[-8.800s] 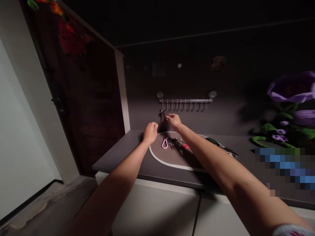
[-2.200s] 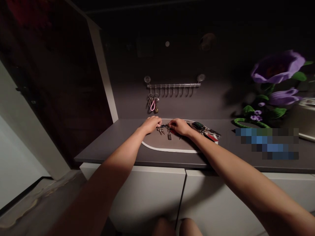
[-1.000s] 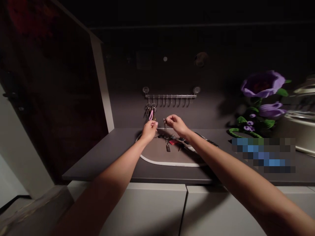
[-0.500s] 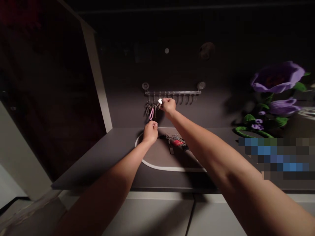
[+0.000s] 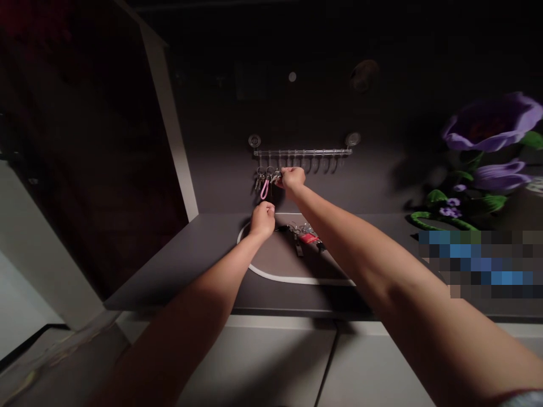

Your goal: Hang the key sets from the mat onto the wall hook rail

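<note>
A clear hook rail [image 5: 314, 152] is fixed to the dark back wall. Key rings with keys [image 5: 258, 180] and a pink strap [image 5: 264, 189] hang from its left hooks. My right hand [image 5: 293, 178] is closed on a small bunch of keys [image 5: 277, 175] just below the rail, right of the pink strap. Lower down, my left hand [image 5: 263, 219] is closed below the strap; what it holds, if anything, is hidden. Under both hands, more keys with a red tag [image 5: 309, 238] lie on a brown mat [image 5: 280, 265] with a white rim.
Purple flowers [image 5: 496, 127] with green leaves stand at the right, beside a blurred-out blue patch. A pale upright panel edge [image 5: 169, 113] bounds the shelf on the left. White cabinet doors [image 5: 271, 362] are below the shelf's front edge [image 5: 297, 314].
The view has shifted slightly, so the rail and shelf appear higher and further right. My hands keep nearly the same places by the hanging keys, and the keys at my right hand have turned a little.
</note>
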The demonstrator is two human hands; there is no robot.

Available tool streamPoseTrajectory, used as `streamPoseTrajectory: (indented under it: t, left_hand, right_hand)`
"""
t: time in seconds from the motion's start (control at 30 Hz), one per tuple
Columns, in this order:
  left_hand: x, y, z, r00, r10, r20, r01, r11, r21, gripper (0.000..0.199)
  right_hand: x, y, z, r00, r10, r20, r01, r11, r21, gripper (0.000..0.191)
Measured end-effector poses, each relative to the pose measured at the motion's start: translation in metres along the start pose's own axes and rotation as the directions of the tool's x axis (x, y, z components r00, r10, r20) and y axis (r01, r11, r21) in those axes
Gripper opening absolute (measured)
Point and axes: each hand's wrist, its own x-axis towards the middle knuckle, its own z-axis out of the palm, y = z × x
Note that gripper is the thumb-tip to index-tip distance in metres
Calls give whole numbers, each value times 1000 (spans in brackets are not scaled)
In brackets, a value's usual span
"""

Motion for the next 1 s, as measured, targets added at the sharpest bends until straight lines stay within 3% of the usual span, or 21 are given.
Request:
streamPoseTrajectory:
  t: [0.2, 0.37, 0.53, 0.77, 1.0]
  left_hand:
    - [-1, -1, -2, 995, 16, 98, -15, 1000, -8, 14]
    - [-4, -1, 0, 973, 102, 208, -115, 992, 51, 14]
    - [-9, 1, 0, 939, 187, 287, -229, 966, 121, 17]
    - [-12, 2, 2, 901, 226, 371, -320, 923, 215, 23]
    - [-1, 8, 11, 929, 104, 354, -235, 906, 351, 22]
  right_hand:
    - [1, 13, -9, 996, -45, 73, 54, 990, -127, 7]
    - [-7, 14, -24, 992, -13, 123, 33, 986, -162, 2]
    - [-14, 16, -50, 986, -44, 164, 96, 939, -331, 5]
    - [-41, 30, -104, 953, -116, 282, 261, 788, -558, 8]
    - [-74, 38, -134, 900, -75, 430, 405, 513, -757, 18]
